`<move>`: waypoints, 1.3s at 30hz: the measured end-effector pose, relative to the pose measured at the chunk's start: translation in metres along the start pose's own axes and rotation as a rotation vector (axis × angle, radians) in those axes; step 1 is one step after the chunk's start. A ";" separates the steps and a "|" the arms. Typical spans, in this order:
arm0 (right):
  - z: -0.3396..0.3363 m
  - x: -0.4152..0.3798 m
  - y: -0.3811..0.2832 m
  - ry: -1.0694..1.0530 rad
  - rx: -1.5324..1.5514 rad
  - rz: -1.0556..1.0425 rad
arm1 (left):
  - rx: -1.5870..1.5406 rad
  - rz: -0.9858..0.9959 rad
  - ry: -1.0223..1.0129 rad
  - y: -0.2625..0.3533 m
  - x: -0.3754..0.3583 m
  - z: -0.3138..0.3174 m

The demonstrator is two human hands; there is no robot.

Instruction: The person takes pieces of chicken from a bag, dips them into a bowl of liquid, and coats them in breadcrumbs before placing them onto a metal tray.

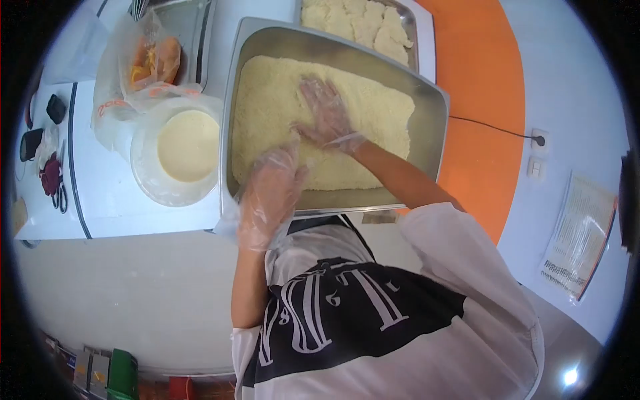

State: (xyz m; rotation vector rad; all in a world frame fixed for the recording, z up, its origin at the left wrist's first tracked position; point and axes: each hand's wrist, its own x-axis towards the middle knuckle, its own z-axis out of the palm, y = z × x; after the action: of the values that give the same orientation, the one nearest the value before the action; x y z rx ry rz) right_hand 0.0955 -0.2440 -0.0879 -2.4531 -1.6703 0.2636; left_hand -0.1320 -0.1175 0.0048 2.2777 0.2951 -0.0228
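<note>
A deep metal pan (437, 143) holds a wide layer of pale yellow crumbs (373, 113). My right hand (325, 113), in a clear plastic glove, lies on the crumbs near the middle with its fingers spread. Nearer the pan's front left corner is my left hand (270, 190), also in a clear glove, over the edge of the crumbs. Its fingers are blurred and partly covered by loose plastic, so whether they hold anything is hidden. A white bowl of creamy batter (189, 145) stands left of the pan.
Behind the pan is a tray of coated pieces (360, 27). A plastic bag with orange items (157, 60) lies beside another metal tray (200, 47) at the back left. Scissors (61, 199) and small dark objects are far left. A cable (493, 125) runs to a wall socket.
</note>
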 end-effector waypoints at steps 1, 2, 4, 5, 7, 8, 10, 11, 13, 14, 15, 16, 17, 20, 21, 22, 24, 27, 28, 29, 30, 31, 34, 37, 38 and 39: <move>0.004 0.006 0.006 0.018 0.005 -0.030 | 0.020 0.017 0.008 -0.001 0.003 -0.003; 0.006 0.006 0.009 0.030 0.017 -0.056 | 0.040 0.030 0.007 0.000 0.002 -0.006; 0.004 0.003 0.012 0.033 0.118 -0.013 | 0.056 0.039 0.034 -0.001 0.000 0.002; 0.004 0.008 0.017 0.021 0.220 0.029 | 0.062 0.043 0.058 -0.005 0.002 0.006; -0.028 0.028 0.014 -0.134 0.265 0.129 | 0.038 0.052 0.109 -0.002 0.002 0.003; -0.046 0.038 0.015 -0.299 0.308 0.242 | 0.005 0.066 0.148 0.000 0.003 0.002; -0.063 0.048 0.031 -0.391 0.289 0.141 | 0.017 0.101 0.245 0.003 0.003 0.000; -0.072 0.053 0.041 -0.488 0.255 0.041 | 0.017 0.141 0.348 0.007 0.005 0.000; -0.082 0.072 0.048 -0.605 0.203 0.020 | 0.127 0.099 0.393 0.013 0.001 0.003; -0.087 0.079 0.049 -0.732 0.150 0.009 | 0.226 0.053 0.430 0.018 -0.002 0.005; -0.097 0.082 0.046 -0.715 0.151 -0.003 | 0.244 0.056 0.438 0.025 -0.007 0.008; -0.110 0.081 0.040 -0.796 0.158 -0.023 | 0.260 0.001 0.463 0.031 -0.013 0.011; -0.120 0.081 0.036 -0.881 0.164 -0.043 | 0.272 -0.058 0.487 0.037 -0.016 0.016; -0.098 0.073 0.054 -0.777 0.186 -0.166 | 0.294 -0.157 0.561 0.041 -0.017 0.028; -0.098 0.071 0.056 -0.771 0.190 -0.183 | 0.308 -0.165 0.567 0.043 -0.016 0.029; -0.097 0.070 0.059 -0.751 0.187 -0.153 | 0.285 -0.195 0.660 0.044 -0.013 0.030; -0.105 0.062 0.058 -0.727 0.193 -0.138 | 0.276 -0.230 0.757 0.045 -0.013 0.032; -0.150 0.043 0.054 -0.745 0.200 -0.090 | 0.229 -0.310 0.739 0.043 -0.010 0.035; -0.160 0.035 0.062 -0.619 0.241 -0.175 | 0.236 -0.308 0.751 0.044 -0.009 0.036; -0.169 0.027 0.069 -0.494 0.282 -0.255 | 0.240 -0.305 0.759 0.044 -0.008 0.038; -0.180 0.020 0.075 -0.482 0.285 -0.253 | 0.248 -0.295 0.759 0.041 -0.009 0.040; -0.192 0.015 0.081 -0.455 0.318 -0.297 | 0.257 -0.320 0.750 0.039 -0.009 0.042; -0.213 -0.002 0.087 -0.488 0.371 -0.301 | 0.324 -0.376 0.691 0.045 -0.015 0.043; -0.226 -0.014 0.102 -0.437 0.397 -0.293 | 0.402 -0.459 0.567 0.041 -0.012 0.041; -0.230 -0.021 0.112 -0.366 0.443 -0.338 | 0.397 -0.424 0.585 0.042 -0.010 0.041; -0.241 -0.024 0.124 -0.343 0.428 -0.317 | 0.377 -0.369 0.643 0.047 -0.008 0.041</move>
State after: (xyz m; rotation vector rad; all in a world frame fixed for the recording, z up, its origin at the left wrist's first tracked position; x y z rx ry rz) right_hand 0.2559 -0.3197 0.1192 -1.8792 -1.8587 0.9293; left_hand -0.1260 -0.1800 0.0130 2.5113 1.1231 0.5093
